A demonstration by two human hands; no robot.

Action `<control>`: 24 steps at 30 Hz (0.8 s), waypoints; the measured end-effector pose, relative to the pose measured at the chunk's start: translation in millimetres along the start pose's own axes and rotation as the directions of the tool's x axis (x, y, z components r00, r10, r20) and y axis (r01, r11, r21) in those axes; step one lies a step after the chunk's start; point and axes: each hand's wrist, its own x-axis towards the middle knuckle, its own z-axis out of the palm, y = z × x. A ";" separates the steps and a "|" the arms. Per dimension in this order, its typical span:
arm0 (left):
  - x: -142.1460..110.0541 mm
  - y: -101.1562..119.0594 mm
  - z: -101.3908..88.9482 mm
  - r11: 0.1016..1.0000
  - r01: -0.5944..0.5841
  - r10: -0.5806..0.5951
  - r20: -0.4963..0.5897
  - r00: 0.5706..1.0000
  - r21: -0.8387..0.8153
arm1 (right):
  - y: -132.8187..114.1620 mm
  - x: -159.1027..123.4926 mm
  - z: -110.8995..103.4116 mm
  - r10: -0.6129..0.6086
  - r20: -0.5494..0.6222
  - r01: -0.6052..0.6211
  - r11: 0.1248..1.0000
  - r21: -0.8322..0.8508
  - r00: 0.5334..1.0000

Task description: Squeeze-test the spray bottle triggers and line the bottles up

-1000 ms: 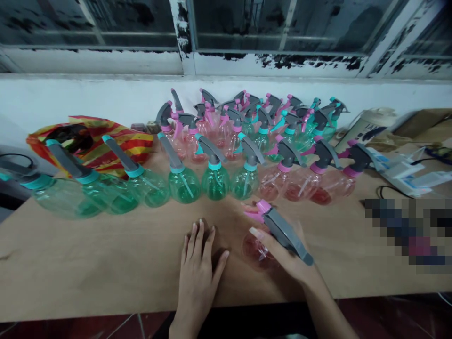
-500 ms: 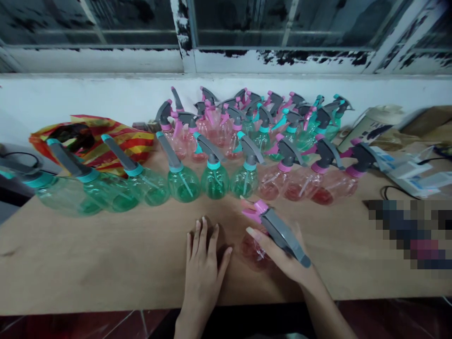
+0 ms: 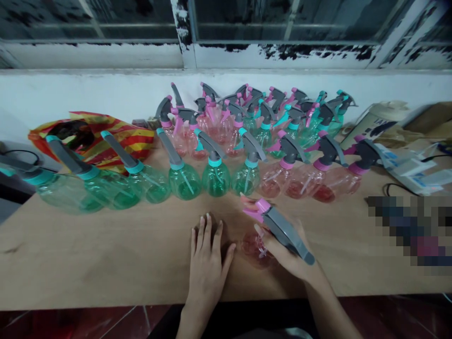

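My right hand (image 3: 286, 252) is wrapped round the neck of a pink spray bottle (image 3: 256, 249) with a grey and pink trigger head. The bottle stands near the front of the wooden table (image 3: 106, 254), its body partly hidden by my fingers. To its left, my left hand (image 3: 212, 254) lies flat on the tabletop, fingers spread, holding nothing. Just beyond both hands runs a row of spray bottles: green ones (image 3: 216, 181) at the left and middle, pink ones (image 3: 275, 181) at the right.
Behind the row crowd several more pink and green spray bottles (image 3: 264, 134) against the wall. A red and yellow striped bag (image 3: 116, 146) lies at the back left. A white cylindrical container (image 3: 374, 122), white-blue packets (image 3: 406, 169) and a dark cable are at the right.
Both hands hold almost the same pose. My left hand appears very slightly farther right, while the pink spray bottle stays in my right hand. The view has tilted a little.
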 end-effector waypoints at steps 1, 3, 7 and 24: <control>0.0 0.0 -0.2 1.000 -0.002 0.002 0.004 1.000 0.001 | -1.1 1.2 -0.4 -0.006 0.021 0.005 0.999 0.034 1.000; -0.1 -0.3 -0.7 1.000 -0.002 0.002 0.015 1.000 0.000 | -3.3 3.4 -0.3 -0.018 0.023 0.017 0.996 0.084 1.000; -0.3 -0.6 -1.9 1.000 0.005 -0.005 0.043 0.999 0.002 | -3.4 4.4 2.7 0.000 -0.061 0.005 0.997 0.071 0.998; 0.6 0.7 -0.6 0.999 -0.012 0.012 0.005 1.000 0.037 | -1.9 -1.9 1.4 -0.075 -0.053 0.079 0.995 0.062 0.996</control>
